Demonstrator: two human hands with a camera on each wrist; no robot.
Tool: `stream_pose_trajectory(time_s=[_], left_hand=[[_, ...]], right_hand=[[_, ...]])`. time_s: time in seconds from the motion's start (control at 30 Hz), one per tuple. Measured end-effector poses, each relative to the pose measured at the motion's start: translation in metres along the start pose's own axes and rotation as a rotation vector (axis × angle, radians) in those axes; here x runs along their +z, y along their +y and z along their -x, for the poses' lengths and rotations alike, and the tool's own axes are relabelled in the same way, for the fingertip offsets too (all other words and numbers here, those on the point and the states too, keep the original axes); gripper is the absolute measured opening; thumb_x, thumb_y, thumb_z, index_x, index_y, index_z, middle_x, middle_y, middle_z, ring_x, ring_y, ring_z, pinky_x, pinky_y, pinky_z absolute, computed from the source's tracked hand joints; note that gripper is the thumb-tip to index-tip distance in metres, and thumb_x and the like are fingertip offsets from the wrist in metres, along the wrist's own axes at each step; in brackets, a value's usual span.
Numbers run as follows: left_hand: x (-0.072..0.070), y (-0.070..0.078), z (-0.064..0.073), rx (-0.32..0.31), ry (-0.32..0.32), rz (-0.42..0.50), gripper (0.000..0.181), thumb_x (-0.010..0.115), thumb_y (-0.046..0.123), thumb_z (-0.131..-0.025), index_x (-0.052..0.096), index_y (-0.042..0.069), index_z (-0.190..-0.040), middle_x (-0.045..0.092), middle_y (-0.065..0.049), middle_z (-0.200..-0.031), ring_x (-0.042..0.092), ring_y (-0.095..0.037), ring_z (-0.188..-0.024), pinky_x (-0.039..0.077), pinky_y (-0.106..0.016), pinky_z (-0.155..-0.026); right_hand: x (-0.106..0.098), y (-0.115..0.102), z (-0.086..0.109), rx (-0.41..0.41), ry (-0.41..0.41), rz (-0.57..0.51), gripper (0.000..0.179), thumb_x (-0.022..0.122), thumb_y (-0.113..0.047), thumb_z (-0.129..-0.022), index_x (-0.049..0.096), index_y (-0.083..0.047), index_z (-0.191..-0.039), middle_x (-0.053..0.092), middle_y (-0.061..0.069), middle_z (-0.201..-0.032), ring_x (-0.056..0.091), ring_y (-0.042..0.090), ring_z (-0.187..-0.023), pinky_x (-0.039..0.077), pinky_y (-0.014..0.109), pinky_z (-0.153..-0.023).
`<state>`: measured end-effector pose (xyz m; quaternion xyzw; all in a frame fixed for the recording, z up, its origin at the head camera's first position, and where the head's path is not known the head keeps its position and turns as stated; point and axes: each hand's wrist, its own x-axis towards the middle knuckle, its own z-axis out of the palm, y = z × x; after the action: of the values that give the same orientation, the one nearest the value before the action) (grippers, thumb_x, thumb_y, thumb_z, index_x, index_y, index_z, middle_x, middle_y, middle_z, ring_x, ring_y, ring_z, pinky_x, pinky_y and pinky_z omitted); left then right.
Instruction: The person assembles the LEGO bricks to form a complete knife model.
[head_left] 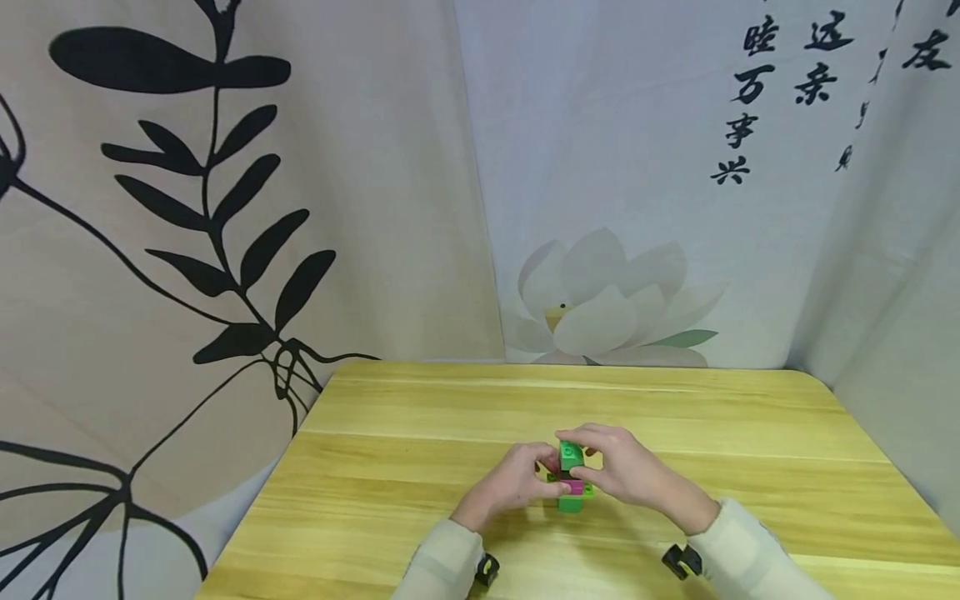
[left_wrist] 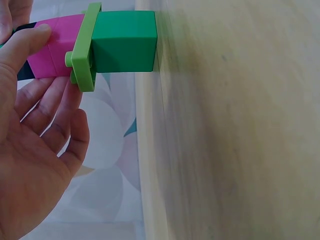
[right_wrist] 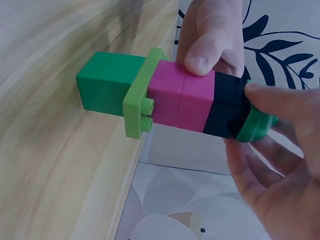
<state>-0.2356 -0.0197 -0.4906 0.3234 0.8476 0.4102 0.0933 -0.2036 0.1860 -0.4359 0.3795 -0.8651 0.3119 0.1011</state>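
Note:
A stack of toy building blocks stands upright on the table, between both hands. From the bottom it has a green block [right_wrist: 107, 82], a wider light green plate [left_wrist: 85, 50], pink blocks [right_wrist: 182, 95], a black block [right_wrist: 225, 105] and a green curved block [head_left: 571, 454] on top. My left hand [head_left: 513, 477] grips the stack at the pink blocks, its thumb on one face and its fingers behind. With thumb and fingers, my right hand [head_left: 626, 467] pinches the upper end, around the green curved block and the edge of the black one.
The light wooden table [head_left: 420, 408] runs back to a pale curtain [head_left: 390, 208] with a dark plant print and a lotus print. Both wrists wear small black camera mounts, one being the right mount [head_left: 682, 562].

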Motion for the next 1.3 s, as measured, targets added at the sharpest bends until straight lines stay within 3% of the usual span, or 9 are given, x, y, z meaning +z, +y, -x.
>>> stream_pose_trajectory(time_s=[0.5, 0.87, 1.3], left_hand=[[-0.0007, 0.0001, -0.0001, 0.013, 0.003, -0.007, 0.017, 0.073, 0.031, -0.083, 0.067, 0.022, -0.096, 0.060, 0.017, -0.086, 0.056, -0.001, -0.082, 0.046, -0.021, -0.070], [-0.0001, -0.0003, 0.0005, 0.004, -0.001, -0.007, 0.017, 0.073, 0.033, -0.083, 0.067, 0.022, -0.095, 0.060, 0.018, -0.086, 0.056, -0.001, -0.082, 0.046, -0.021, -0.071], [0.0003, -0.0009, 0.0003, -0.002, -0.002, -0.006, 0.018, 0.073, 0.033, -0.083, 0.067, 0.023, -0.096, 0.060, 0.018, -0.086, 0.056, -0.001, -0.083, 0.046, -0.021, -0.071]], right_hand=[[-0.0081, -0.0012, -0.0068, 0.080, -0.103, -0.038, 0.044, 0.075, -0.012, -0.081, 0.062, -0.006, -0.122, 0.067, 0.006, -0.111, 0.061, 0.005, -0.086, 0.054, 0.033, -0.074], [-0.0025, 0.0006, -0.0045, 0.015, -0.047, 0.010, 0.045, 0.078, -0.009, -0.077, 0.064, -0.004, -0.119, 0.067, 0.008, -0.110, 0.063, 0.010, -0.089, 0.055, 0.029, -0.072], [-0.0047, 0.0020, -0.0049, 0.062, -0.051, -0.011, 0.046, 0.079, -0.016, -0.077, 0.065, -0.005, -0.119, 0.068, 0.006, -0.110, 0.065, 0.015, -0.094, 0.054, 0.028, -0.073]])
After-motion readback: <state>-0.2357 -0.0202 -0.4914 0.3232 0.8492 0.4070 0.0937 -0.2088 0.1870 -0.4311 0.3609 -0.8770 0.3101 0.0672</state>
